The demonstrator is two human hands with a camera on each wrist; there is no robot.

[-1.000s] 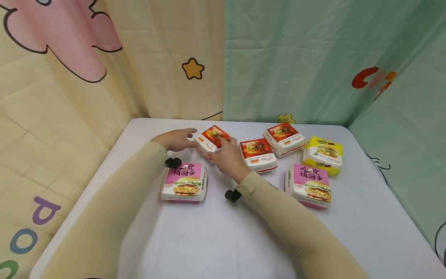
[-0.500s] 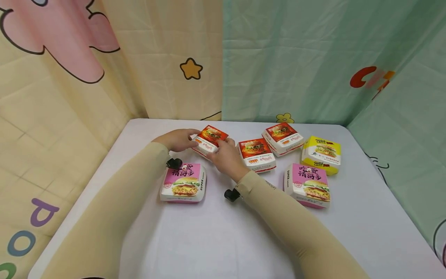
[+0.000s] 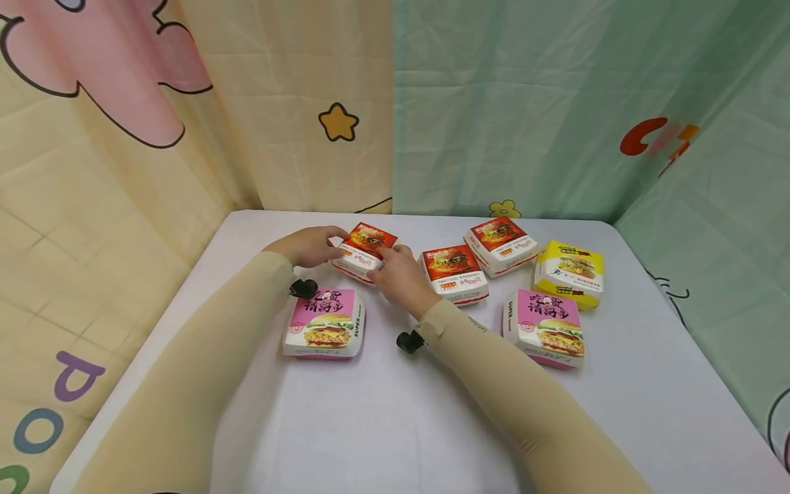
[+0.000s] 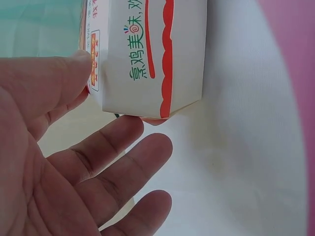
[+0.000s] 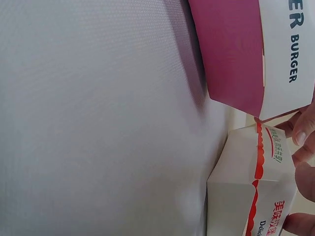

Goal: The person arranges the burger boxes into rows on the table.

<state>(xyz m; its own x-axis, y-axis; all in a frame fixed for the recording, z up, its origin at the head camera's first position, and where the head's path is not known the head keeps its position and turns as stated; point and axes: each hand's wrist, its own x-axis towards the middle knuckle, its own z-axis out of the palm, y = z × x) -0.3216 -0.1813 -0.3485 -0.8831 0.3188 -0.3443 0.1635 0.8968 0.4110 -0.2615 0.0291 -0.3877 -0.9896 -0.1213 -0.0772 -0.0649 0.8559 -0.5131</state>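
Note:
A red-and-white burger box (image 3: 368, 239) stands at the back of the table, left of centre, between both hands. The left hand (image 3: 306, 247) meets its left end; in the left wrist view the thumb lies along the upper edge of the box (image 4: 147, 54), and loosely extended fingers (image 4: 152, 147) spread near its lower corner. From the right, the right hand (image 3: 404, 280) pinches the box near its front right corner, thumb in front and fingertip on top. In the right wrist view, that box (image 5: 236, 206) shows its white sides beside a pink burger box (image 5: 234, 54).
In front of the left hand sits the pink burger box (image 3: 327, 326). Two more red-and-white burger boxes (image 3: 455, 271) (image 3: 501, 243) stand right of the right hand. Farther right are a yellow box (image 3: 570, 274) and another pink box (image 3: 546, 329). Curtains (image 3: 494, 103) border the white table (image 3: 345, 425).
The red-and-white box between the hands has shifted left and turned slightly. The right hand has kept touching it, and the left hand has come against its left end. Other boxes stay put.

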